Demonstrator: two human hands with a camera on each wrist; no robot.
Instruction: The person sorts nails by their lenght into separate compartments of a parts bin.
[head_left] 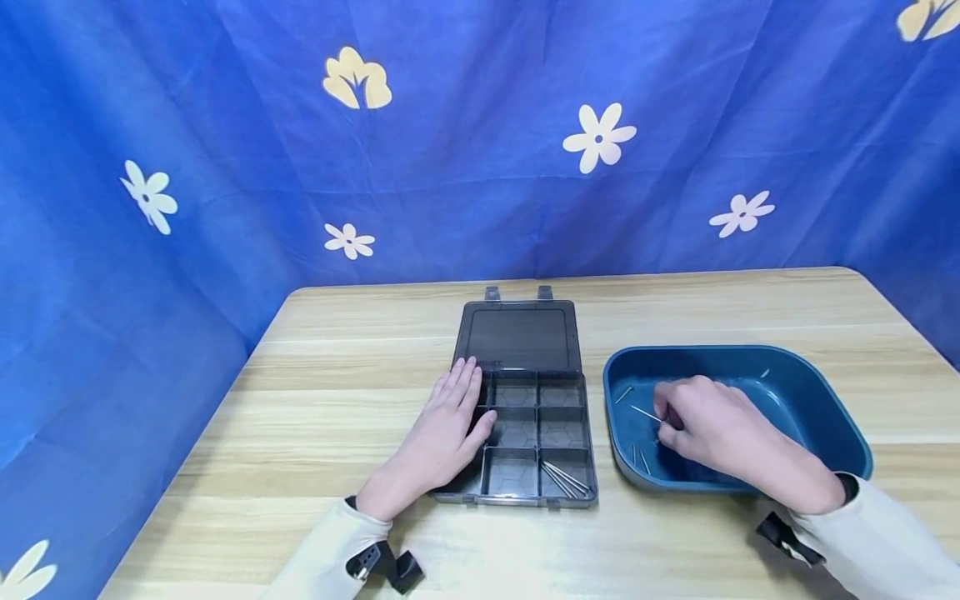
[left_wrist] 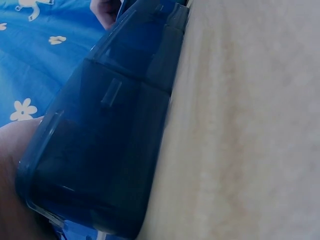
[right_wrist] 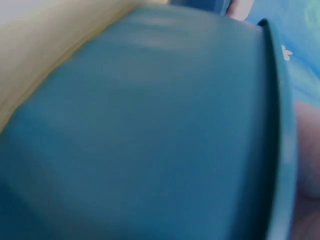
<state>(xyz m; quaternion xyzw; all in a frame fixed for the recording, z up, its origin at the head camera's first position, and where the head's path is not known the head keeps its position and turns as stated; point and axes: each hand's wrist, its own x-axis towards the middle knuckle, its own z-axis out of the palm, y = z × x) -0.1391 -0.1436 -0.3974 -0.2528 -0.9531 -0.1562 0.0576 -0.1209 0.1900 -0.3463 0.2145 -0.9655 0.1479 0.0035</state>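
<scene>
A dark translucent compartment box [head_left: 512,472] lies on the table with its lid [head_left: 519,337] folded back. Across its left side rests my left hand [head_left: 442,433], fingers straight, covering part of the left column. Several thin silver nails [head_left: 564,477] lie in the front right compartment. My right hand [head_left: 712,425] is inside the blue bin [head_left: 697,347], pinching a thin nail [head_left: 645,412] that points out to the left. Its fingertips are partly hidden. The box's side wall [left_wrist: 115,150] fills much of the left wrist view; the bin's outer wall [right_wrist: 150,125] fills the right one.
A few loose nails [head_left: 624,394] lie on the bin's floor along its left side. The bin stands right of the box on a wooden table [head_left: 337,383]. A blue flowered cloth [head_left: 465,167] hangs behind and to the sides.
</scene>
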